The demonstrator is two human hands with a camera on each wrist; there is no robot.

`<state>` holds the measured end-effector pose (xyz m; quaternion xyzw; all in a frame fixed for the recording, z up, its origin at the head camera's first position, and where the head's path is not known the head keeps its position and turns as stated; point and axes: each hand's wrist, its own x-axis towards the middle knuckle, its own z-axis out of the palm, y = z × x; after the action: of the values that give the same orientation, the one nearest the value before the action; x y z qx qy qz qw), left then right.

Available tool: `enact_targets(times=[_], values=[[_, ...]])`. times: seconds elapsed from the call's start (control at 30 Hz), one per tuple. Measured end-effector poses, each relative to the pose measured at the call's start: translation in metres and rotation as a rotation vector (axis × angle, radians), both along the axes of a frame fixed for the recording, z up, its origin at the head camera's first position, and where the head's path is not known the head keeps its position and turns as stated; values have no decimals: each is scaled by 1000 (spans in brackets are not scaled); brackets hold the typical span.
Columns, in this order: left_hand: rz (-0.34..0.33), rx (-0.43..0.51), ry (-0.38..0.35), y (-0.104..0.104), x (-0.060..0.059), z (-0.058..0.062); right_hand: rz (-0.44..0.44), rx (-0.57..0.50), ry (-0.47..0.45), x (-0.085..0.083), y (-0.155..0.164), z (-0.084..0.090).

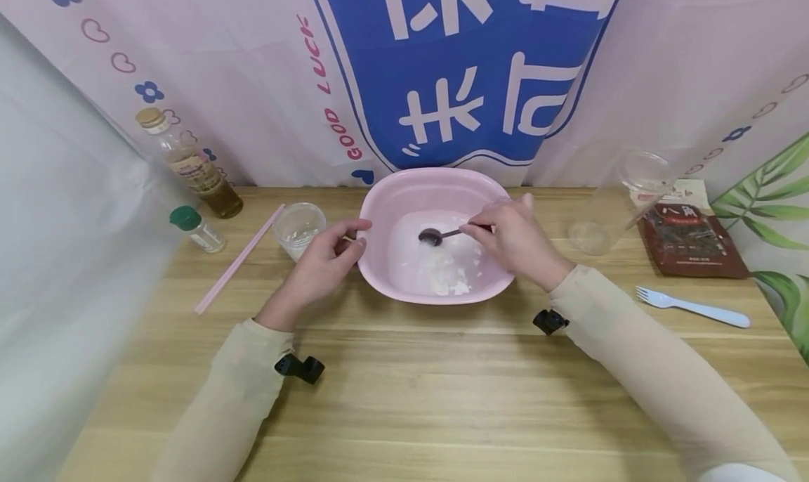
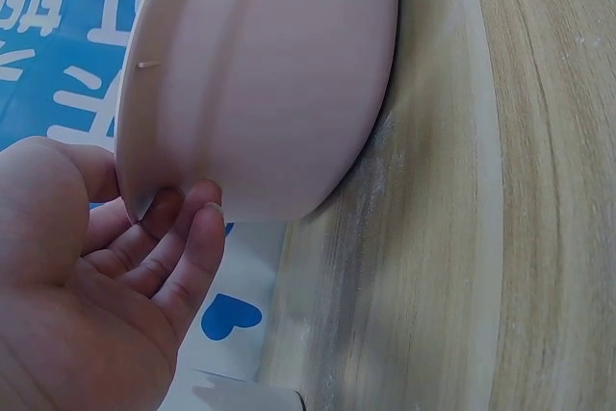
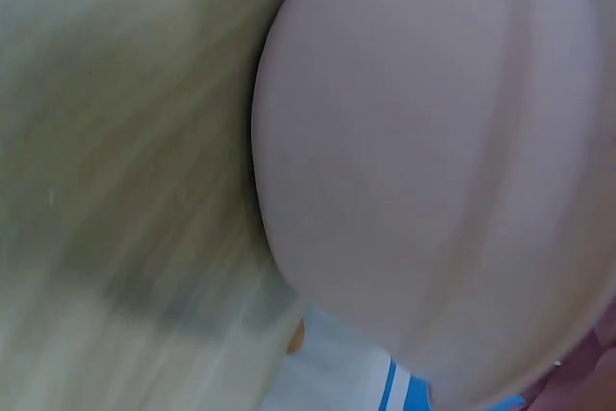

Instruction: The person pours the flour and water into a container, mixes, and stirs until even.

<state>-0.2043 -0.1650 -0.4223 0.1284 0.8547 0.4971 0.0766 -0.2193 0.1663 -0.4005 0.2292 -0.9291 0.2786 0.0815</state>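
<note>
A pink plastic basin (image 1: pixel 436 174) stands at the back middle of the table, with white powder and lumps (image 1: pixel 447 277) over its floor. My left hand (image 1: pixel 324 263) grips its left rim; in the left wrist view the thumb lies on one side of the rim and the fingers curl under it. Over the basin, my right hand (image 1: pixel 523 242) pinches the handle of a dark spoon (image 1: pixel 431 237), whose bowl lies at the powder. The right wrist view shows mostly the basin's outer wall (image 3: pixel 404 141), with the spoon hidden.
Left of the basin are a clear cup (image 1: pixel 300 222), pink chopsticks (image 1: pixel 239 261), a green-capped shaker (image 1: pixel 199 230) and a corked oil bottle (image 1: pixel 192 169). To the right are a clear container (image 1: pixel 590 232), a brown food packet (image 1: pixel 689 243) and a pale blue fork (image 1: pixel 695 307). A printed curtain (image 1: pixel 278 81) hangs behind.
</note>
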Motion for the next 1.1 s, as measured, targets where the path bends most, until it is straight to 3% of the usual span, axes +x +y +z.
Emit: enact_targets(times=[0.2, 0.43, 0.53, 0.67, 0.87, 1.1], values=[[7, -11, -16, 0, 0, 0, -62, 92, 47, 0, 15, 6], [12, -26, -17, -1, 0, 0, -118, 54, 91, 3, 33, 12], [11, -23, -19, 0, 0, 0, -137, 97, 79, 5, 36, 13], [8, -15, -17, 0, 1, 0, -96, 149, 45, 9, 30, 11], [3, -6, 6, 1, 2, 0, 7, 92, 57, 12, 17, 4], [7, -3, 0, 1, 2, 1, -50, 120, 214, 7, 21, 6]])
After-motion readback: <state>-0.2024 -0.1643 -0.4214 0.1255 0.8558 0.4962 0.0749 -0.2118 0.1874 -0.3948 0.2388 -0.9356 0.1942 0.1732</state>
